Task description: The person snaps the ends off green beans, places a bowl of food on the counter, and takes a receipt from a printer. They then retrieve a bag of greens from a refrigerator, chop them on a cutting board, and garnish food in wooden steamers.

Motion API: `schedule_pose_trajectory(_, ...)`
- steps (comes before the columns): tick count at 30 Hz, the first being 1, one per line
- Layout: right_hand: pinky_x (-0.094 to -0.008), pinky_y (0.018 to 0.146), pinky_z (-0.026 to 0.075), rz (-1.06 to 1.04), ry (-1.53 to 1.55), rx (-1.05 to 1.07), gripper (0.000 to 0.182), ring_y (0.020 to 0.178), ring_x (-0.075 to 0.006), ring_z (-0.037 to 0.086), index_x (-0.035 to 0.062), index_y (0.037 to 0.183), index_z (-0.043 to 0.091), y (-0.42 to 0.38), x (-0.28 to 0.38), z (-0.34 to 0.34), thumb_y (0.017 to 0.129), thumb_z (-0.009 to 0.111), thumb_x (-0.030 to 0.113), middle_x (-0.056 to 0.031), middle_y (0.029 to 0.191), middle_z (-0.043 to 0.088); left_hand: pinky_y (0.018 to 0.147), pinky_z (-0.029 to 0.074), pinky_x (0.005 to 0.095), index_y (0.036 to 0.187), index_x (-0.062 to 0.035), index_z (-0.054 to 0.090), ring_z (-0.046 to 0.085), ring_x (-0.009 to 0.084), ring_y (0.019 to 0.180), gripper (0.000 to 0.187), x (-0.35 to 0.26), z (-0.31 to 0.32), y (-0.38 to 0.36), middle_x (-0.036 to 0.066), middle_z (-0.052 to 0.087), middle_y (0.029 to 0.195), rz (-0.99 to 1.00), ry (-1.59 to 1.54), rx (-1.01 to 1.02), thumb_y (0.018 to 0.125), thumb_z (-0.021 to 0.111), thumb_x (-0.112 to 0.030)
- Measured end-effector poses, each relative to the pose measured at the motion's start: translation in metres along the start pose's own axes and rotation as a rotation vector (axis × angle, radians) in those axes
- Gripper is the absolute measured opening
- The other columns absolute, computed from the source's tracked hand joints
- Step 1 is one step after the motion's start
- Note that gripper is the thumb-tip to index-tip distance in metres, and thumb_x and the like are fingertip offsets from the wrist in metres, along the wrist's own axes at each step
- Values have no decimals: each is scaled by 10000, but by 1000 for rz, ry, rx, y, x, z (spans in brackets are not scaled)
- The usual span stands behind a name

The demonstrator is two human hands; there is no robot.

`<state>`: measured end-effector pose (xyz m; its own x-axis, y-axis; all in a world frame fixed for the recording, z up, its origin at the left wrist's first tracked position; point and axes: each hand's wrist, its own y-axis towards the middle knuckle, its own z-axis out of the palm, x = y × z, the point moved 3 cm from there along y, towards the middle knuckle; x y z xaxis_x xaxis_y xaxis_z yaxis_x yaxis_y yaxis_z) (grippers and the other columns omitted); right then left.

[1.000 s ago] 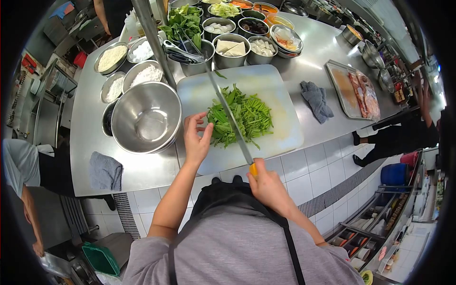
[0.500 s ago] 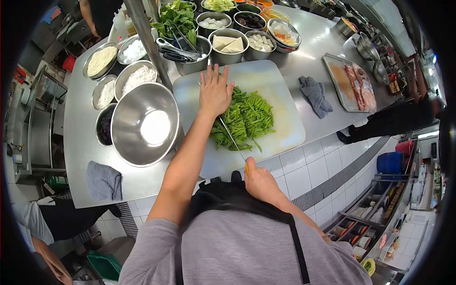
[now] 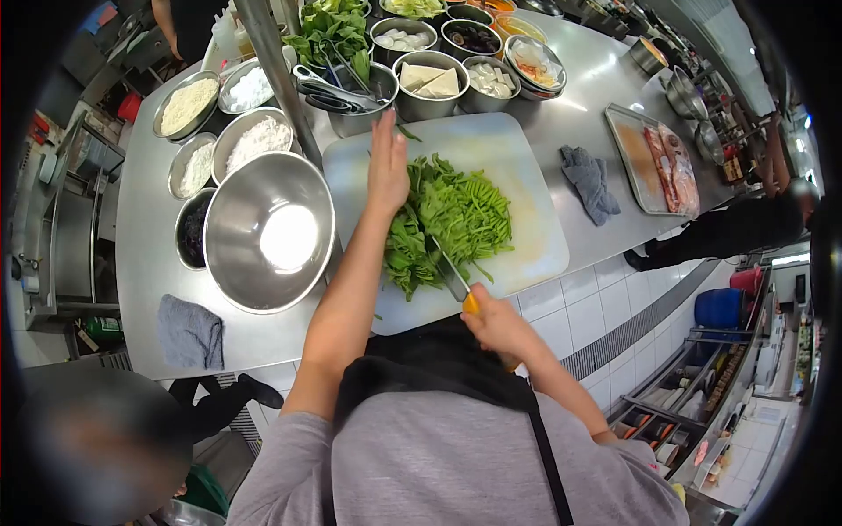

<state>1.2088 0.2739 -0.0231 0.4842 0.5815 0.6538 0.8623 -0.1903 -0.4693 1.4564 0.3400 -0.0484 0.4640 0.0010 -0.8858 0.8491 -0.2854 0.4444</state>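
Observation:
Chopped green vegetables [image 3: 456,210] lie in a heap on the white cutting board [image 3: 535,188]. My left hand [image 3: 387,167] is held edge-on at the heap's upper left side, fingers stretched toward the metal pots, holding nothing. In my right hand [image 3: 491,320], at the board's near edge, is the yellow handle of a knife [image 3: 452,272]. Its blade shows broad side up and reaches into the near part of the greens, which hide the tip.
A large steel bowl [image 3: 269,232] stands left of the board, beside bowls of white powder [image 3: 260,143]. A pot of tofu [image 3: 430,83] is behind the board. Grey cloths [image 3: 589,184] and a meat tray [image 3: 651,167] are rightward. Co-workers stand at both sides.
My left hand has turned from flat to edge-on. The knife has moved away from it toward the right, its blade now tilted. The greens spread further left. The left co-worker has come closer.

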Motion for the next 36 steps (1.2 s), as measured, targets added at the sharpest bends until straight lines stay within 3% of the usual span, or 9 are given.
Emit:
schedule_pose_trajectory(4,-252,382,422,117,313,264,246,422,-122,500,48,944,396,-20,11,-55,798,565,151,-72,573,517,1028,161,333,1303,2,268,228,299,1265,449,-59,-21,-5,166,293,1343,43,-121,-13,913,309,-217)
schedule_pose_trajectory(7,-250,373,411,59,223,208,282,431,-115,496,52,988,414,-34,9,-109,787,580,158,-49,578,512,1020,187,333,1301,14,264,269,292,1248,454,-82,-24,-15,173,301,1338,45,-144,24,899,335,-186)
schedule_pose_trajectory(10,-262,411,427,1,-16,118,314,468,-161,533,79,1027,476,-19,-17,-163,759,610,175,-63,611,547,1012,213,333,1299,26,260,311,285,1231,463,-95,-30,-42,180,309,1332,52,-35,159,885,362,-155)
schedule_pose_trajectory(12,-300,474,453,-479,-458,-304,325,532,-229,563,126,1022,536,10,-48,-195,728,639,220,-91,669,584,1009,226,350,1288,24,283,342,313,1205,522,-98,-46,-83,201,330,1311,92,155,262,823,462,-131)
schedule_pose_trajectory(15,-341,522,460,-537,-617,-493,299,573,-277,562,158,981,568,55,-105,-219,714,647,267,-104,707,585,1013,208,409,1300,26,230,277,368,1225,724,-88,-72,-154,233,285,1320,1,471,180,731,602,-223)
schedule_pose_trajectory(19,-350,502,449,-506,-820,-552,341,598,-260,563,166,998,567,103,-142,-219,710,645,330,-75,685,542,1023,157,452,1332,20,73,187,391,1254,1040,-54,-66,-204,258,165,1357,-430,737,13,621,712,-388)
schedule_pose_trajectory(25,-371,671,453,-836,-800,-661,377,830,-278,535,111,1010,571,163,-83,-198,713,643,331,-133,891,537,1025,115,489,1331,18,15,167,402,1255,1233,-60,-34,-172,278,146,1351,-505,831,-85,493,755,-500)
schedule_pose_trajectory(31,-373,944,317,-1191,-341,32,435,1110,-327,398,48,1171,468,246,72,-78,848,464,338,-185,1189,439,1022,97,512,1332,1,51,143,443,1245,1271,-51,-15,-159,237,165,1355,-448,835,-161,433,739,-576)
schedule_pose_trajectory(36,-382,978,264,-1165,-410,437,536,1161,-330,354,55,1241,393,251,46,-92,853,407,425,-183,1241,401,1019,130,502,1336,-16,78,176,434,1233,1263,-45,-17,-154,226,187,1349,-396,771,-208,421,734,-588)
